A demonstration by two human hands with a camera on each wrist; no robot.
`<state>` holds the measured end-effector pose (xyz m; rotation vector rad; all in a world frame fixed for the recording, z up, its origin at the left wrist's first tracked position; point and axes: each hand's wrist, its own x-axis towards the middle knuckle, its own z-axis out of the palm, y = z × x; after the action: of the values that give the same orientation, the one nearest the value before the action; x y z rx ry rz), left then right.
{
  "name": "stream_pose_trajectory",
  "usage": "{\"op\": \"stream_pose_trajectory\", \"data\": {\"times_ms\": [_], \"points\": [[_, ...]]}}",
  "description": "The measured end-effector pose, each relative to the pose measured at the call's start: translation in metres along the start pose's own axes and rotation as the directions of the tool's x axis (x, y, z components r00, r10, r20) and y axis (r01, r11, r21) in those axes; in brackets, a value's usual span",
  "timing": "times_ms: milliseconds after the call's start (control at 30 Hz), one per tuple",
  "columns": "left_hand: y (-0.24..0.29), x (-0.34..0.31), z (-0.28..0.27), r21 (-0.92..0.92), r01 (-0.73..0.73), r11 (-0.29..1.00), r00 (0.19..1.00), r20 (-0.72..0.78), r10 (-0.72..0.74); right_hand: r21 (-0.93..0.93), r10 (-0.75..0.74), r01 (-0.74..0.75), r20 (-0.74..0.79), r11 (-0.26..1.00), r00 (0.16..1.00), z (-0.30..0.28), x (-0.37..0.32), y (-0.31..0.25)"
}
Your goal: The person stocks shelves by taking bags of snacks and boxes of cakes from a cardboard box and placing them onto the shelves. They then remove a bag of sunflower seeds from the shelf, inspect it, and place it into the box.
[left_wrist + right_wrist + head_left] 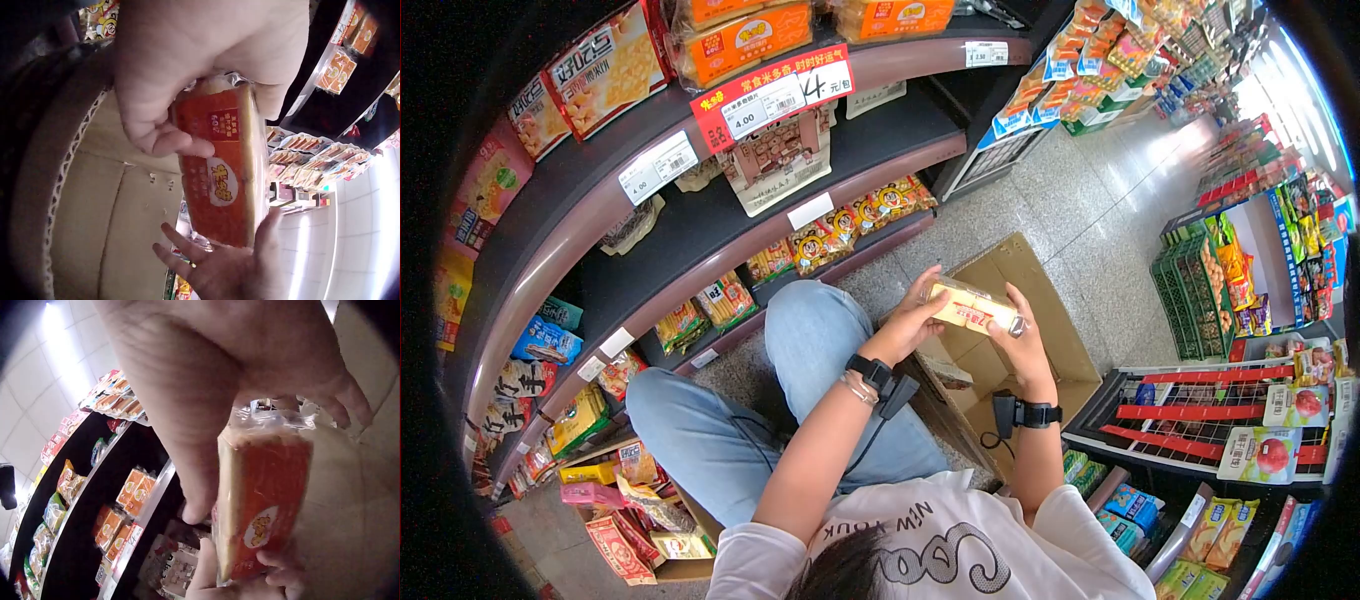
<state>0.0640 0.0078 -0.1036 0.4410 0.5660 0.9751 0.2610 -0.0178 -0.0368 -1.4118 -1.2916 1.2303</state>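
Near a stocked shelf (pixel 905 160) stands an open cardboard box (pixel 1072 375). Above it, the left hand (pixel 908 325) has a pinching grip, the right hand (pixel 1025 350) a spread one. Between them is a clear-wrapped packet (pixel 965 305), one end in the left grip.

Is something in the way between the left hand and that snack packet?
No, nothing visible stands between them: the left hand grips the snack packet and touches it directly.

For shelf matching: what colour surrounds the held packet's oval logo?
The packet is orange-red there; best view: left wrist.
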Motion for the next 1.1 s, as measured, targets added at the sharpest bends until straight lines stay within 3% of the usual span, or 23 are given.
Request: {"op": "stream_pose_trajectory", "data": {"times_ms": [100,300,400,500,1100], "points": [[0.002,-0.003,0.003,0.039,0.007,0.999,1.0,0.008,-0.008,0.153,0.21,-0.198,-0.062,0.968,0.976,-0.002,-0.002,0.001],[0.002,-0.003,0.001,0.013,0.02,1.0,0.999,0.05,-0.021,0.036,0.077,-0.077,-0.006,0.996,0.997,-0.006,-0.002,0.003],[0.001,-0.001,-0.002,-0.045,0.045,0.998,0.996,0.084,-0.041,-0.003,-0.006,0.005,-0.069,1.0,0.998,-0.006,-0.002,0.006],[0.003,-0.001,-0.002,-0.045,0.075,0.996,0.994,0.087,-0.071,0.122,0.045,-0.031,-0.116,0.992,0.992,-0.01,0.001,0.014],[0.0,0.001,-0.001,-0.047,0.041,0.998,0.997,0.072,-0.037,0.116,0.06,-0.047,-0.104,0.992,0.993,-0.01,0.001,0.015]]}}
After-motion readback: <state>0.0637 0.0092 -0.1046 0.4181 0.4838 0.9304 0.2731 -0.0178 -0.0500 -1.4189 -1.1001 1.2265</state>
